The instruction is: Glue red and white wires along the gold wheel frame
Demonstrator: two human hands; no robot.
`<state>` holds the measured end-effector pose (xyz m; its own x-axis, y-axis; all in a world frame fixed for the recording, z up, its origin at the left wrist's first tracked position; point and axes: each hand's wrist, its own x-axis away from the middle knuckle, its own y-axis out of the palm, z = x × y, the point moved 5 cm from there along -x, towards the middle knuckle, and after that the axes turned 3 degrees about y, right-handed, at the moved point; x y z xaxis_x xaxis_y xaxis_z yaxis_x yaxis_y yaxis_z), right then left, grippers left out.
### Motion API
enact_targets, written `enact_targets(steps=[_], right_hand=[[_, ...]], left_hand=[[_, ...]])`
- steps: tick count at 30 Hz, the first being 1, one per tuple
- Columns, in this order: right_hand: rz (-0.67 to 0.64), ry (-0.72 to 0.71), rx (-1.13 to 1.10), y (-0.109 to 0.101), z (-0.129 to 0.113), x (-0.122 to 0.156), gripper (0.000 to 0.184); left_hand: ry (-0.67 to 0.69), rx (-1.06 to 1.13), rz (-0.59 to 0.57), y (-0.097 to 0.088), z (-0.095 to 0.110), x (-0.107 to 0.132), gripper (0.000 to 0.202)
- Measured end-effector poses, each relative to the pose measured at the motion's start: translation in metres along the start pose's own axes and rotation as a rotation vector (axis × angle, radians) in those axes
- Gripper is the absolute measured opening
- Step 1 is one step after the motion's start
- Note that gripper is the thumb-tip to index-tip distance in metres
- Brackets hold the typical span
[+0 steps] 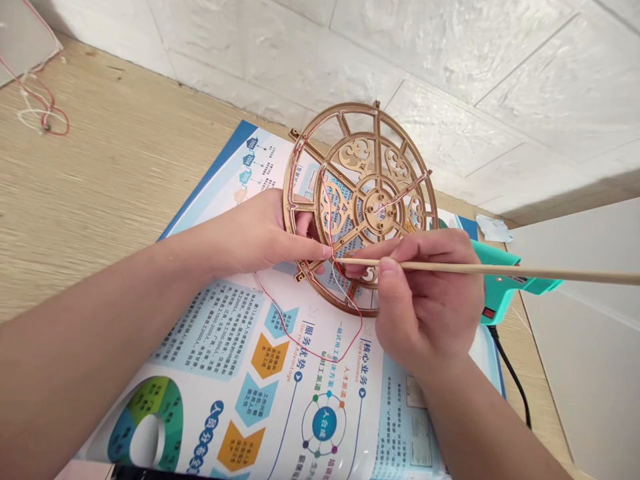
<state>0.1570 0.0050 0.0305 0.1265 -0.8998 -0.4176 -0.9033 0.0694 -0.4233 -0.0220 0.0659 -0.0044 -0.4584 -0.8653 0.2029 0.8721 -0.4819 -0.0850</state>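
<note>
My left hand point(260, 233) grips the left rim of a laser-cut wooden wheel point(357, 200), holding it tilted up over a printed poster point(240, 353). Its fingers pinch the rim, and the thumb presses a thin red wire point(320, 350) against a spoke. My right hand point(430, 300) is closed on a long wooden stick point(500, 269). The stick's tip touches the wheel where the red and white wires cross, beside my left thumb. The red wire runs over the wheel's face and loops down onto the poster.
A teal glue gun point(505, 290) with a black cord point(515, 380) lies behind my right hand, its small red light lit. Red and white wire scraps point(43, 113) lie at the far left of the wooden table. A white brick-pattern wall stands close behind.
</note>
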Motion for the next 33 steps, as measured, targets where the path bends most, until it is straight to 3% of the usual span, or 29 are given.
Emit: enact_targets(steps=[11, 18, 33], right_hand=[[0.006, 0.023, -0.117, 0.0010, 0.0033, -0.0002, 0.012], [-0.019, 0.005, -0.026, 0.0003, 0.0030, 0.0002, 0.012], [-0.111, 0.028, 0.174, 0.0035, -0.0041, -0.0012, 0.012]], left_hand=[[0.013, 0.001, -0.020, 0.0004, 0.0009, -0.0007, 0.040], [0.027, 0.006, 0.000, -0.0006, 0.0006, -0.0006, 0.049], [0.064, 0.093, -0.043, 0.0040, 0.0036, -0.0014, 0.048]])
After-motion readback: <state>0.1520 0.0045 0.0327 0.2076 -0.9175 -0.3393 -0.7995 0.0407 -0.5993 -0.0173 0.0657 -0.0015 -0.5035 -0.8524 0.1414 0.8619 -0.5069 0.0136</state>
